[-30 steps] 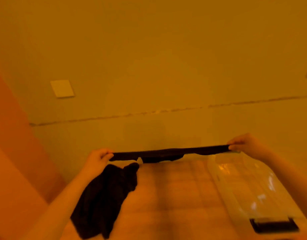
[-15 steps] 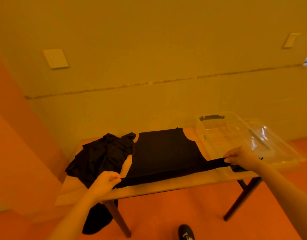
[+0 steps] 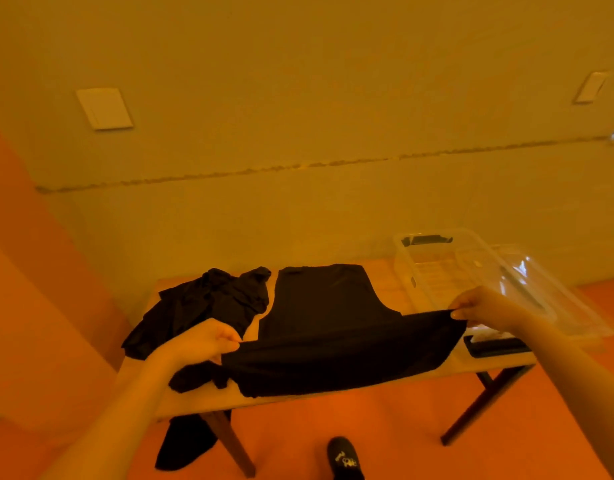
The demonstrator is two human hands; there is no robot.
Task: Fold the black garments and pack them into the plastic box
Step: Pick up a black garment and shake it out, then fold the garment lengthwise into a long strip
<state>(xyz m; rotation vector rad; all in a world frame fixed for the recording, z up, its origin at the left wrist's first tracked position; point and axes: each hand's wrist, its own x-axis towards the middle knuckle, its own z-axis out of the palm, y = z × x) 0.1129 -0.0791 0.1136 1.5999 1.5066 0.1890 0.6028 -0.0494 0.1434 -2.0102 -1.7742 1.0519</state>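
Your left hand (image 3: 203,341) and right hand (image 3: 480,306), each pinching a hem corner, have lifted the near edge of the black garment (image 3: 326,317) off the table (image 3: 385,282); first fold starting. Plastic box (image 3: 437,268) waits beside.

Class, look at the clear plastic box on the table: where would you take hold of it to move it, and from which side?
Grip the clear plastic box by its black end handles: one at the far end, one at the near end. Come along its length, since its long sides show only thin rims.
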